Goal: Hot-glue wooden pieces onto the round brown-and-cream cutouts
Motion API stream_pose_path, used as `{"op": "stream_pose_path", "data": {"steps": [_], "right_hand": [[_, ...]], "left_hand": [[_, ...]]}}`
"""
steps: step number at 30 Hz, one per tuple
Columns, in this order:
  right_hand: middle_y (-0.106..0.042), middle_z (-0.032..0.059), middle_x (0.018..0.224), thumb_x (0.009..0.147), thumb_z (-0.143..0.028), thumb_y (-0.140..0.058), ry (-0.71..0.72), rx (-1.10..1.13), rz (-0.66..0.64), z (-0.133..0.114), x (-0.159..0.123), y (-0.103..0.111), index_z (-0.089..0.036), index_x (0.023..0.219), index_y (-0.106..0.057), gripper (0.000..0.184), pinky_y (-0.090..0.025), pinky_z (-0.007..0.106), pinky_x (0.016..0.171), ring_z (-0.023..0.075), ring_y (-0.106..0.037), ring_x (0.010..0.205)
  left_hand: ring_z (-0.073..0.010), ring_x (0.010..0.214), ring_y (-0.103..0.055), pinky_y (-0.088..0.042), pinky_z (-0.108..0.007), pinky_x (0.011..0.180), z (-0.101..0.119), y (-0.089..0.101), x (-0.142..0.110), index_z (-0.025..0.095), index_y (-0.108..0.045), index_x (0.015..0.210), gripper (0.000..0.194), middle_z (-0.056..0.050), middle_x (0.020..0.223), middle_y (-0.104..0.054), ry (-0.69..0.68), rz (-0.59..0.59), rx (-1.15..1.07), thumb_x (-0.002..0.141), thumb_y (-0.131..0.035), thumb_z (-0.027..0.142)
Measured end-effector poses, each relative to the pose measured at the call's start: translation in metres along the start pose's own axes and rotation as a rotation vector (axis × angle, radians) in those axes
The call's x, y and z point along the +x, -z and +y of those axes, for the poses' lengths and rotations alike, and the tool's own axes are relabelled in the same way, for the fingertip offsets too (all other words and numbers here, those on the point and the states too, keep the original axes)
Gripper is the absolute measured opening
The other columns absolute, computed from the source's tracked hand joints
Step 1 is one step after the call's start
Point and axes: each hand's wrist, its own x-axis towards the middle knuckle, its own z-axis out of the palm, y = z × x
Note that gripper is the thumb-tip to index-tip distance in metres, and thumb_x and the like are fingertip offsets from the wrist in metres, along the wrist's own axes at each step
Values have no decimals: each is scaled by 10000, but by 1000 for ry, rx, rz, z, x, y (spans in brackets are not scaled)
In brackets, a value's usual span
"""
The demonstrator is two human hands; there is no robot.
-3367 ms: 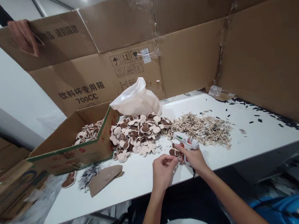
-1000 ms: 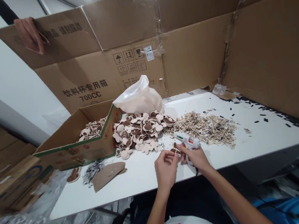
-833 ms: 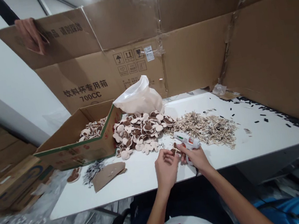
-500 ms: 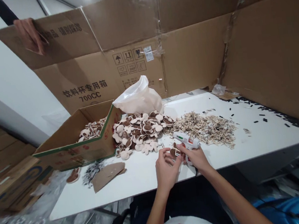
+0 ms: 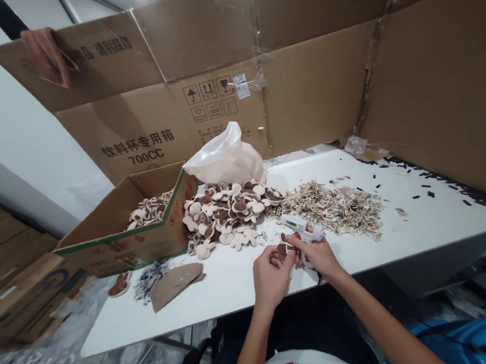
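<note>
The big heap of brown and cream felt shapes (image 5: 229, 213) sits on the white, flat desk (image 5: 234, 292). In front of the heap, a bit to its right, the two hands are close together. The left hand (image 5: 268, 274) pinches the edge of a small brown felt piece with cream bits on it (image 5: 285, 247). The right hand (image 5: 318, 256) is closed on a white plastic glue gun (image 5: 302, 228), and its fingertips also hold the small piece. I can't tell where the gun's hot tip points.

Right of the heap is a messy pile of thin beige strips (image 5: 335, 209). Left of it is an open brown cardboard box with a green edge (image 5: 123, 254).

To do this well, I think both hands should hold the piece gently and still, so it doesn't bend. Fingers should stay away from the hot tip and any wet glue.
</note>
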Motion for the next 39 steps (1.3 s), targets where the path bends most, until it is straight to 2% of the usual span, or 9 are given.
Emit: {"op": "stream_pose_path", "data": {"steps": [4, 11, 17, 21, 28, 35, 39], "right_hand": [[-639, -6, 504, 754, -574, -837, 10, -22, -17, 2, 0, 1, -183, 779, -703, 414, -472, 277, 457, 170, -571, 421], [-630, 8, 481, 766, -605, -815, 10, -57, -59, -2, -1, 1, -186, 705, -684, 443, -473, 281, 485, 180, -586, 433], [-651, 6, 536, 745, -600, -832, 7, -61, -38, -1, 0, 2, -181, 768, -710, 436, -461, 274, 486, 176, -589, 457], [-695, 17, 616, 744, -572, -834, 8, -56, 7, -3, -1, 2, -187, 823, -745, 403, -479, 269, 516, 177, -621, 515], [-690, 20, 607, 706, -570, -858, -19, -1, 26, -8, -3, 1, -184, 796, -748, 411, -487, 276, 512, 180, -623, 506], [-636, -2, 502, 759, -582, -833, -25, 29, -68, -1, -1, 2, -187, 804, -711, 417, -468, 275, 481, 170, -581, 437], [-637, 2, 489, 804, -586, -792, -12, -13, -104, 0, -1, 3, -188, 782, -703, 408, -476, 267, 490, 160, -577, 427]], "left_hand": [[-136, 588, -548, -419, -231, 580, 2, 1, -1, 174, -722, 884, 292, -38, 756, -734, 9, -15, 15, 865, -700, 464], [-127, 562, -462, -353, -228, 555, 3, 3, -1, 178, -710, 832, 303, 5, 638, -612, 11, 4, 104, 862, -691, 479], [-124, 554, -414, -314, -230, 545, 5, 3, -1, 175, -692, 795, 327, 32, 583, -505, 26, -6, 153, 862, -676, 495], [-120, 554, -389, -297, -226, 539, 9, 5, -2, 187, -684, 804, 298, 39, 584, -507, 8, -41, 150, 878, -663, 474], [-119, 543, -376, -283, -228, 527, 13, 6, -5, 200, -638, 857, 247, 42, 613, -572, -25, -49, 117, 890, -672, 442], [-122, 563, -415, -318, -227, 559, 8, 6, -6, 203, -600, 828, 290, 35, 629, -565, -40, -41, 112, 926, -635, 474], [-133, 588, -460, -344, -230, 573, 2, 5, -5, 200, -634, 896, 308, 20, 666, -595, -27, -28, 48, 941, -612, 503]]}}
